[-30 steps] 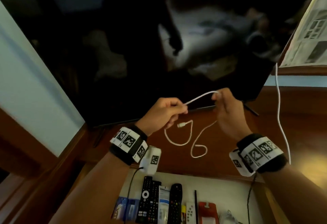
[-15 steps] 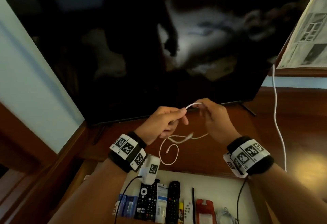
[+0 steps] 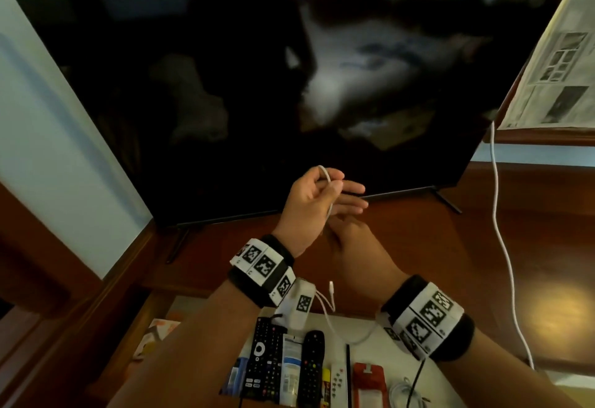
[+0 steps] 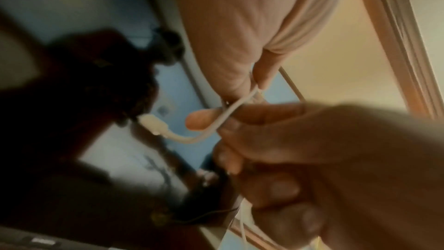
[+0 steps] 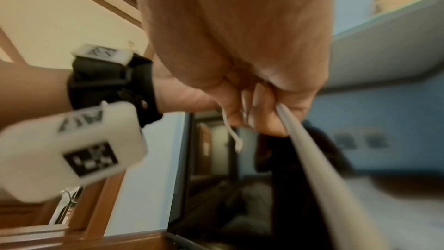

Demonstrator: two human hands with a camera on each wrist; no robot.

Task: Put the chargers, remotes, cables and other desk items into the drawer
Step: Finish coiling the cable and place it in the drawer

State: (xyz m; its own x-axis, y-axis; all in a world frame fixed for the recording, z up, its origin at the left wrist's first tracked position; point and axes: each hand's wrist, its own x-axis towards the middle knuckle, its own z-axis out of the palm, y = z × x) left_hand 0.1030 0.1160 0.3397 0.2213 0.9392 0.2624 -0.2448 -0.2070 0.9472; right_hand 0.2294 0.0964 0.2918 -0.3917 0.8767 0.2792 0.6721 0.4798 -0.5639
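Note:
A thin white cable (image 3: pixel 325 179) loops over my left hand (image 3: pixel 325 198), held above the wooden desk in front of the TV. In the left wrist view the left fingers (image 4: pixel 264 149) curl around the cable (image 4: pixel 225 117) and its plug (image 4: pixel 153 124) sticks out. My right hand (image 3: pixel 352 243) is just below the left, its fingertips hidden in the head view. The right fingers (image 5: pixel 254 105) pinch the cable (image 5: pixel 312 159) in the right wrist view. The slack hangs down over the open drawer (image 3: pixel 370 354), with one plug end (image 3: pixel 331 290) dangling.
The drawer holds two black remotes (image 3: pixel 267 359), a small white remote (image 3: pixel 338 382), a red item (image 3: pixel 368 385) and a coiled white cable (image 3: pixel 404 391). A large TV (image 3: pixel 257 101) stands behind. Another white cable (image 3: pixel 497 214) hangs at the right below a newspaper (image 3: pixel 563 79).
The hands have come together, the right one dropping under the left. The cable's loops have lifted off the desk, and the cable now lies over the left hand.

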